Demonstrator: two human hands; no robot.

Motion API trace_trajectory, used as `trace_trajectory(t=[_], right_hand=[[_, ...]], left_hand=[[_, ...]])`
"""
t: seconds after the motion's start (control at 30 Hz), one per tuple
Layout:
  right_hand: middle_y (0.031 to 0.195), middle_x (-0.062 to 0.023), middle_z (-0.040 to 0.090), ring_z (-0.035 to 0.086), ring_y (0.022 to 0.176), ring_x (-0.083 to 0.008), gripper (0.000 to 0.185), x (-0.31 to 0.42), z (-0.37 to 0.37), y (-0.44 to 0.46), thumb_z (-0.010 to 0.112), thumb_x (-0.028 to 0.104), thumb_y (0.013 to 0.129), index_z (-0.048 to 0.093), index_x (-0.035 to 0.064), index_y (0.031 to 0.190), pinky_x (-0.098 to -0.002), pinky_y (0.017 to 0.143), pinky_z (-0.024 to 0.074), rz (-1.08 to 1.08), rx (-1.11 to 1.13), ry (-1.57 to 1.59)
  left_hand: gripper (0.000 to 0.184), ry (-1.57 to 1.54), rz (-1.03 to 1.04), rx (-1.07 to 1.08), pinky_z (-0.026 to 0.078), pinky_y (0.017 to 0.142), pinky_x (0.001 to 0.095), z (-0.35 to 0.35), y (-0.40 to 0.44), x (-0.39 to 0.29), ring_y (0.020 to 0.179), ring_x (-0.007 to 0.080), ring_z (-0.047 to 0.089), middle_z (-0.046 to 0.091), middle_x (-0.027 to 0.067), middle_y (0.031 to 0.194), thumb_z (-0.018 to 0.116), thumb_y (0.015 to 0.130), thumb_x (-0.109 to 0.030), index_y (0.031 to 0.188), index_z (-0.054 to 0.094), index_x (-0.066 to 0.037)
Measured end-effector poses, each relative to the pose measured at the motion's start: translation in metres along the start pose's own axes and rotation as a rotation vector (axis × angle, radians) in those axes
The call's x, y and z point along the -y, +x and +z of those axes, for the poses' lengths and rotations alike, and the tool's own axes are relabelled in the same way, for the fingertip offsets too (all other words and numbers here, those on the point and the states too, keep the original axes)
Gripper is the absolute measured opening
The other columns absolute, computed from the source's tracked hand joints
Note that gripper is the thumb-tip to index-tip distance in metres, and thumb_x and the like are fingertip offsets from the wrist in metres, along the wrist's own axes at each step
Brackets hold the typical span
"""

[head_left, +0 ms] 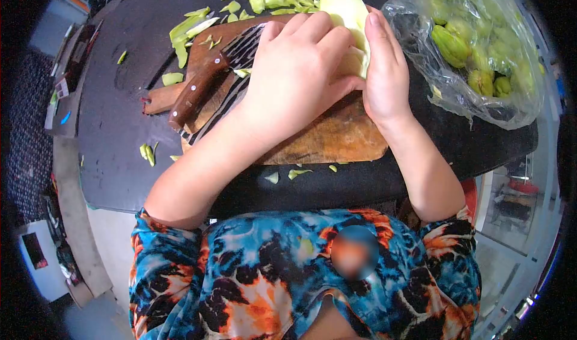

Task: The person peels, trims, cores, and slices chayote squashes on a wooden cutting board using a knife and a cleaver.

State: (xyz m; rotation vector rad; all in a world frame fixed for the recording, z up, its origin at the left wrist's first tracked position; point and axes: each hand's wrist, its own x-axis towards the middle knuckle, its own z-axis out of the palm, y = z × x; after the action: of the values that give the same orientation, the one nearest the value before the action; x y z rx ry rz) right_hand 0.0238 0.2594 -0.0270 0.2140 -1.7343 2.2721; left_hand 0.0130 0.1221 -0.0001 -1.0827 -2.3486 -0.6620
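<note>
My left hand (pixel 306 63) is closed, fingers curled over the near side of a pale green peeled chayote (pixel 345 6). My right hand (pixel 387 69) wraps the chayote's right side, thumb and fingers pressed along it. Part of the chayote is hidden by my hands. Beneath them is a wooden cutting board (pixel 336 138). A knife's brown riveted handle (pixel 195 93) lies at the board's left, beside my left wrist. Black-and-white striped material (pixel 222 108) shows around the handle and runs under my left hand; I cannot tell what it is.
A clear plastic bag (pixel 517 111) of green chayotes (pixel 451 45) stands at the table's right. Green peelings (pixel 279 2) are heaped beyond the board, with more scraps (pixel 149 153) at left and along the near edge. The dark table (pixel 120 123) curves toward my body.
</note>
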Motion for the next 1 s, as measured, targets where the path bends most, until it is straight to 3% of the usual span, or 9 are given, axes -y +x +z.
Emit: trace_trajectory(t=[0.17,0.37,0.67,1.0], right_hand=[[0.101,-0.0042,0.058,0.052,0.093,-0.0088,0.033,-0.01,0.0,-0.002,0.039,0.028,0.1,0.054,0.0012,0.111,-0.0253,0.084,0.0421,-0.008,-0.044,-0.064],[0.097,-0.0036,0.058,0.051,0.089,-0.0088,0.033,-0.024,-0.007,0.005,0.043,0.029,0.099,0.056,-0.0013,0.106,-0.0244,0.082,0.0416,-0.06,-0.033,-0.199],[0.095,-0.0027,0.059,0.054,0.089,-0.008,0.027,-0.01,-0.007,0.006,0.048,0.026,0.097,0.057,0.0029,0.107,-0.0234,0.078,0.0433,0.178,-0.033,0.21],[0.097,-0.0016,0.06,0.057,0.087,-0.0084,0.025,-0.006,-0.011,0.007,0.05,0.025,0.095,0.056,0.0056,0.109,-0.0245,0.076,0.0465,0.288,-0.026,0.334]], left_hand=[[0.035,0.047,0.041,0.066,0.04,0.078,0.0392,-0.002,-0.002,0.004,0.089,0.0228,0.055,0.056,0.0028,0.087,0.077,0.059,-0.025,0.088,0.061,-0.013],[0.022,0.028,0.101,0.053,0.034,0.074,0.0363,-0.004,-0.002,0.003,0.078,0.0197,0.053,0.055,-0.0012,0.076,0.073,0.065,-0.022,0.081,0.06,-0.015],[0.024,-0.051,0.262,-0.083,0.035,0.072,0.035,-0.001,0.0,0.005,0.074,0.0196,0.053,0.052,0.0004,0.072,0.073,0.065,-0.024,0.079,0.058,-0.013],[0.026,-0.037,0.445,-0.09,0.037,0.069,0.0339,-0.009,0.003,0.007,0.066,0.02,0.051,0.048,0.0007,0.066,0.076,0.062,-0.023,0.079,0.06,-0.011]])
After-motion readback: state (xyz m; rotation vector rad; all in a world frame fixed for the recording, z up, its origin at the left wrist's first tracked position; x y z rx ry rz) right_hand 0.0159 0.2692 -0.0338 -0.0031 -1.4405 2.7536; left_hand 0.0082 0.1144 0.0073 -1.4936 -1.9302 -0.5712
